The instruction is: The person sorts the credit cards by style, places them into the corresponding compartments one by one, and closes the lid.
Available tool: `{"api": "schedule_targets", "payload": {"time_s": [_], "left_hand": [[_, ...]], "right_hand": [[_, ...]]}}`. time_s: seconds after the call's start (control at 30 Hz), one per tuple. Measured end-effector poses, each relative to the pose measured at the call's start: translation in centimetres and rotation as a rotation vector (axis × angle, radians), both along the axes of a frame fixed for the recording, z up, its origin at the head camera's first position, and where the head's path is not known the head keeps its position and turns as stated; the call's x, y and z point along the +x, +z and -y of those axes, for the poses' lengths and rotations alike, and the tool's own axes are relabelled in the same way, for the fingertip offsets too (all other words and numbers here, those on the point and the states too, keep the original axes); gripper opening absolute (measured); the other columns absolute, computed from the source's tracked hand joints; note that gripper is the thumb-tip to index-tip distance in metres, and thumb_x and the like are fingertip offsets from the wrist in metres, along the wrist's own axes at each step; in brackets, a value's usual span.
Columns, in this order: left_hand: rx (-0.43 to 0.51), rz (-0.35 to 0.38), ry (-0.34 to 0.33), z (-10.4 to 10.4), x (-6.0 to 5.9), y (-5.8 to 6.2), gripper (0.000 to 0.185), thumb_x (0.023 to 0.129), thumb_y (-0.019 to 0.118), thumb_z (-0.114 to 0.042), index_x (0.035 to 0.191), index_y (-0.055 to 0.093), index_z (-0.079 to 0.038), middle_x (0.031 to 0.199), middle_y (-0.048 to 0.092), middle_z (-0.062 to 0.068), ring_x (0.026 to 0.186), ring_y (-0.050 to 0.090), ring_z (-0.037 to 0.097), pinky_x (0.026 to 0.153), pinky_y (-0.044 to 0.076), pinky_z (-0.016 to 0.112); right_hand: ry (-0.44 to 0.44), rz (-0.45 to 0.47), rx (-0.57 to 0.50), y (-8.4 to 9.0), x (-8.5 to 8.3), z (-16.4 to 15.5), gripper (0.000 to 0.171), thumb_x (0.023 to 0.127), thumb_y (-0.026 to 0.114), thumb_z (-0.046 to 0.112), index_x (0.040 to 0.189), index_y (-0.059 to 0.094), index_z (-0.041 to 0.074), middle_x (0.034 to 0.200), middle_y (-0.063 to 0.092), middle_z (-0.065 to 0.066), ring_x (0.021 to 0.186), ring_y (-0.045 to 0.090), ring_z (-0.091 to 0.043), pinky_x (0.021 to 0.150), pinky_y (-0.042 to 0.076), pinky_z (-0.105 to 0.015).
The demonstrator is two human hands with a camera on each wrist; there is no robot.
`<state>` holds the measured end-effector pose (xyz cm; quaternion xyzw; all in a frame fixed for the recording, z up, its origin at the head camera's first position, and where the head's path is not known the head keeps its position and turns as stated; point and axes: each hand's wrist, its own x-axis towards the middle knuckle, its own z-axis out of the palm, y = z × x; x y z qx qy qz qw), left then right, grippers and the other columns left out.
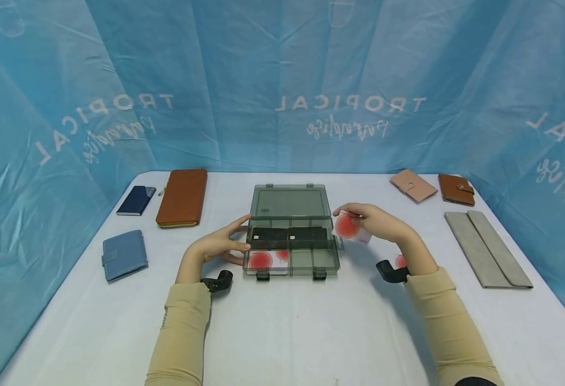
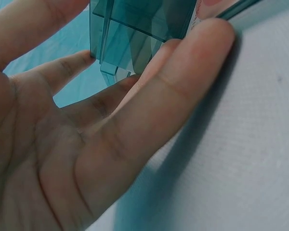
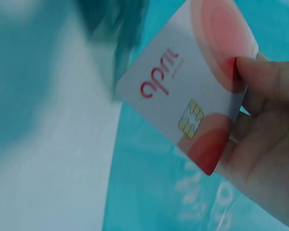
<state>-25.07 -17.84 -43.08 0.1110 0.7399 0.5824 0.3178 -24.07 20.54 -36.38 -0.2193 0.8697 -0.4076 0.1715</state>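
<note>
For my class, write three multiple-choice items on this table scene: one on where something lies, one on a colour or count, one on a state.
1. Where does the long tan wallet lie?
A. left of the organizer box
B. right of the box
C. inside the box

2. What colour are the round marks on the card in the right hand?
A. green
B. red
C. black

3. How is the lid of the organizer box?
A. shut and latched
B. taken off
C. open, standing at the back

Key: 1 A, it lies beside the dark blue wallet on the left. 2 B, the right wrist view shows red discs. 3 C, the compartments lie exposed while the left hand touches the box's side.
</note>
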Motion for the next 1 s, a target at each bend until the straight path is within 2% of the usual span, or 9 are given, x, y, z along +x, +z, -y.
{"api": "schedule_targets", "payload": {"time_s": [0.07,0.17,0.3,0.47,0.53,0.63,0.73,0.9,1.0], "left_hand": [[-0.005,-0.006,-0.007,0.0,0.0,0.0,0.086,0.088,0.061,-0.006,0.150,0.004,-0.026,0.152,0.002,0.019,0.107,0.052,0.033,0.077,0.055,0.046],[-0.011,-0.007,-0.009,0.0,0.0,-0.1,0.087,0.088,0.061,-0.007,0.150,0.004,-0.026,0.152,0.002,0.019,0.108,0.052,0.033,0.077,0.055,0.045],[-0.008,-0.008,-0.008,0.1,0.0,-0.1,0.087,0.088,0.061,-0.006,0.150,0.004,-0.026,0.152,0.001,0.019,0.106,0.053,0.032,0.077,0.055,0.046],[-0.002,-0.009,-0.004,0.2,-0.1,-0.1,0.087,0.088,0.061,-0.006,0.150,0.004,-0.026,0.152,0.001,0.020,0.104,0.054,0.030,0.077,0.055,0.046],[-0.005,-0.002,0.004,0.1,-0.1,-0.1,0.087,0.087,0.061,-0.006,0.150,0.004,-0.028,0.152,0.002,0.019,0.104,0.054,0.029,0.077,0.055,0.046],[-0.008,-0.001,0.013,0.1,0.0,-0.2,0.087,0.087,0.062,-0.006,0.149,0.006,-0.029,0.152,0.003,0.018,0.103,0.055,0.029,0.077,0.055,0.046],[-0.014,-0.004,0.018,0.1,0.0,-0.2,0.087,0.086,0.063,-0.007,0.149,0.007,-0.029,0.152,0.004,0.017,0.103,0.055,0.029,0.076,0.055,0.046],[-0.025,0.002,0.024,0.0,0.0,-0.1,0.086,0.086,0.063,-0.008,0.149,0.009,-0.030,0.152,0.006,0.016,0.104,0.054,0.030,0.077,0.055,0.045],[-0.032,-0.005,0.021,0.0,0.2,0.0,0.086,0.087,0.062,-0.008,0.149,0.007,-0.029,0.152,0.005,0.017,0.105,0.054,0.031,0.077,0.055,0.045]], "right_hand": [[0.038,-0.036,0.002,0.3,0.3,1.3,0.041,0.094,0.036,-0.005,0.130,0.051,0.009,0.131,0.049,-0.014,0.119,0.044,-0.029,0.093,0.044,-0.043],[0.070,-0.048,-0.030,0.4,0.5,2.9,0.032,0.094,0.046,0.001,0.124,0.055,0.009,0.117,0.057,-0.012,0.102,0.053,-0.026,0.076,0.050,-0.038],[0.122,-0.045,-0.059,-0.5,0.4,4.6,0.024,0.091,0.057,0.008,0.114,0.061,0.011,0.099,0.061,-0.005,0.080,0.053,-0.020,0.059,0.048,-0.031],[0.225,-0.097,0.062,-2.2,0.6,6.3,0.020,0.088,0.062,0.010,0.108,0.065,0.013,0.084,0.062,0.002,0.056,0.049,-0.015,0.049,0.045,-0.026],[0.247,-0.125,0.126,-2.7,0.8,6.7,0.015,0.087,0.064,0.010,0.102,0.066,0.013,0.080,0.063,0.004,0.051,0.049,-0.013,0.047,0.045,-0.025],[0.247,-0.202,0.214,-2.9,1.2,7.2,0.007,0.086,0.065,0.012,0.092,0.065,0.011,0.079,0.064,0.005,0.056,0.054,-0.010,0.050,0.047,-0.022],[0.237,-0.330,0.295,-2.9,1.5,7.5,0.004,0.084,0.067,0.014,0.088,0.067,0.011,0.080,0.065,0.005,0.067,0.057,-0.008,0.058,0.048,-0.021],[0.255,-0.490,0.399,-2.8,2.0,7.2,0.013,0.084,0.067,0.013,0.095,0.073,0.011,0.090,0.068,0.001,0.081,0.062,-0.013,0.070,0.052,-0.025],[0.260,-0.492,0.405,-2.7,2.3,6.6,0.018,0.085,0.065,0.010,0.103,0.071,0.010,0.096,0.069,-0.001,0.085,0.064,-0.015,0.073,0.053,-0.027]]}}
